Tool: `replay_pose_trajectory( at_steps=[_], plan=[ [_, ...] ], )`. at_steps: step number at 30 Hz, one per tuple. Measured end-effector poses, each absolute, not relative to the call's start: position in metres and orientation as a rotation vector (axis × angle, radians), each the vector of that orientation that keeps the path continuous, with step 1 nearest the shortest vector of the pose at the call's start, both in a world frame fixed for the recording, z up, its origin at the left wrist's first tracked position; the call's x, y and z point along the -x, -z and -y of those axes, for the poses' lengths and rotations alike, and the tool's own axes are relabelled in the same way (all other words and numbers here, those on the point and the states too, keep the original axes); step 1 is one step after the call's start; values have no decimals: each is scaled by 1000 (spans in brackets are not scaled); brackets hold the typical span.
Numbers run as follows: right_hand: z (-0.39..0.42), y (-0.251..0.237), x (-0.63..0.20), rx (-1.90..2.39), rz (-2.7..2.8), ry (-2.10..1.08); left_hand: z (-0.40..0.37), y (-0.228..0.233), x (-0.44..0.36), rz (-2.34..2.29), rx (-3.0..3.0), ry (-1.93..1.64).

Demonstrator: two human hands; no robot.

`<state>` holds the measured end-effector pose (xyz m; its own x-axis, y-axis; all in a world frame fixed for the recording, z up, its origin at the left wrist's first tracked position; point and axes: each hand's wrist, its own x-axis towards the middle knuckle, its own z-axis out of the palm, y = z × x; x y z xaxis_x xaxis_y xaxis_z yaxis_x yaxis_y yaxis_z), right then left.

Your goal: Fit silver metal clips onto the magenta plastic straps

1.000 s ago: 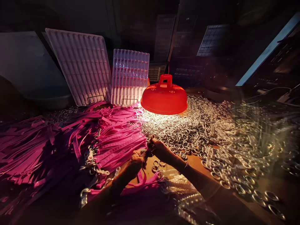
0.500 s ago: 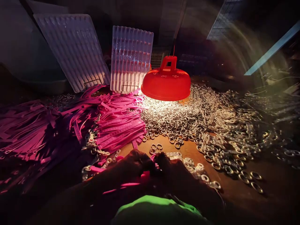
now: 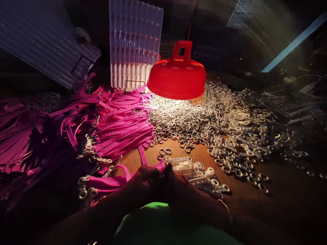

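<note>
My left hand (image 3: 146,180) and my right hand (image 3: 176,185) meet at the table's near side, both in deep shadow. The left is closed on a pink strap (image 3: 160,166), which shows just above the fingers. My right hand's fingers are pinched together against the left's; what they grip is hidden in the dark. Beside the right hand lies a small pile of whitish links with ringed ends (image 3: 204,175). Left of my left hand, more pink straps (image 3: 107,182) have metal links (image 3: 83,189) at their ends.
A red lamp (image 3: 177,78) hangs low over a heap of metal rings (image 3: 184,115). Bundled pink straps (image 3: 125,131) cover the left side. Behind stand a ribbed clear panel (image 3: 135,44) and a second, strongly tilted panel (image 3: 48,44). Loose rings (image 3: 163,153) lie on the brown tabletop (image 3: 150,158).
The view has shifted, so most things sit higher and farther left. The left ribbed panel has tipped further over. My hands have come closer together, and the pink strap hanging below them no longer shows.
</note>
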<state>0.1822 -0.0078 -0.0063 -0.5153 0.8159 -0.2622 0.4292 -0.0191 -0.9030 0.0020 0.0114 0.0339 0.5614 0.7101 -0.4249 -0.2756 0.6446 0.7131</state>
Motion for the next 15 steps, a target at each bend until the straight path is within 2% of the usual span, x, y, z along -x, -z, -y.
replay_pose_trajectory(
  at_steps=[8,15],
  plan=[
    [-9,-22,-177,1115,2300,-1241,-21,-28,-5,-800,-735,-517],
    [-22,-17,-192,1034,2293,-1201,-46,-43,28,-1168,-1149,-474]
  ],
)
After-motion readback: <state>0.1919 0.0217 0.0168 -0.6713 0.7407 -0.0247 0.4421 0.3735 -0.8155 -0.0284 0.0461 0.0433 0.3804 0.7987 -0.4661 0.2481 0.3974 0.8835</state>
